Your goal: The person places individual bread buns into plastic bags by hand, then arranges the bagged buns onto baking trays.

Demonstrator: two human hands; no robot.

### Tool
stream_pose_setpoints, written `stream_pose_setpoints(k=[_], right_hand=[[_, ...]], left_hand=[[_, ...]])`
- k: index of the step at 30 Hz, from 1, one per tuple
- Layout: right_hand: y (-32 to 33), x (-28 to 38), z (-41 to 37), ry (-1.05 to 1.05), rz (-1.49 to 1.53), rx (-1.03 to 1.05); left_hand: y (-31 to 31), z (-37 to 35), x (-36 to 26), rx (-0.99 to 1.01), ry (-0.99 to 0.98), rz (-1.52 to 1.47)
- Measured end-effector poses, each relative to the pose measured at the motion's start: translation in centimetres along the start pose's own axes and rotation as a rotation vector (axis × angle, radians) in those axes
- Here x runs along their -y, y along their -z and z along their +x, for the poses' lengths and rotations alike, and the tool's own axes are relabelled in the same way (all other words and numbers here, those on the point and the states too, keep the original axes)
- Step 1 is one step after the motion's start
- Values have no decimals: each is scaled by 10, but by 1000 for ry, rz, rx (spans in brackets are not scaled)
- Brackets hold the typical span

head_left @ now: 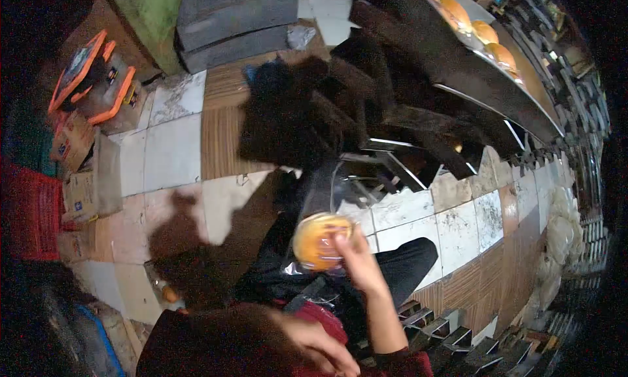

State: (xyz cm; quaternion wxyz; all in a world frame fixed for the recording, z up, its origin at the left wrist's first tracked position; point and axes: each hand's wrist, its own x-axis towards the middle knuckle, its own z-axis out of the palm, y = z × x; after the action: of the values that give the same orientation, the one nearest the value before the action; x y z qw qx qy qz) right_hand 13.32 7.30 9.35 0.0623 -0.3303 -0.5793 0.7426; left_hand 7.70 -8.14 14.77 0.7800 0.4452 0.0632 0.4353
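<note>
A round orange-brown bun in clear plastic wrap [318, 243] is held over my lap. My right hand [361, 259] grips it at its right edge, with the thumb across its face. Motion blurs the bun slightly. Below it, my left hand [317, 344] is near the bottom edge of the view, over dark red cloth [327, 321]. Its fingers are blurred but look loosely stretched, and nothing shows in them. Some clear plastic [317, 292] lies on my lap between the two hands.
A long dark tray [418, 24] with several buns [485, 32] stands at upper right. Black metal pieces [418, 119] are stacked below it. At left are an orange-edged container [121, 96], cardboard boxes [80, 192] and a red crate [33, 213]. Another small wrapped item [169, 293] lies on the tiled floor [171, 148].
</note>
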Motion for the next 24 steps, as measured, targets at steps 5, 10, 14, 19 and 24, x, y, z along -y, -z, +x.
stream_pose_setpoints(k=[5,10,14,19,24], right_hand=[[-11,-90,0,41,-188,-276],[1,-94,35,-28,-142,-268],[-3,-56,28,-16,-43,-277],[-11,14,-37,843,-334,-404],[-6,25,-46,934,-407,-330]], left_hand=[[52,-66,12,-1804,-194,277],[111,-73,46,-1817,156,783],[118,-47,14,-1662,72,800],[68,-32,-38,-1370,-606,1374],[58,-33,-31,-1182,-754,1290]])
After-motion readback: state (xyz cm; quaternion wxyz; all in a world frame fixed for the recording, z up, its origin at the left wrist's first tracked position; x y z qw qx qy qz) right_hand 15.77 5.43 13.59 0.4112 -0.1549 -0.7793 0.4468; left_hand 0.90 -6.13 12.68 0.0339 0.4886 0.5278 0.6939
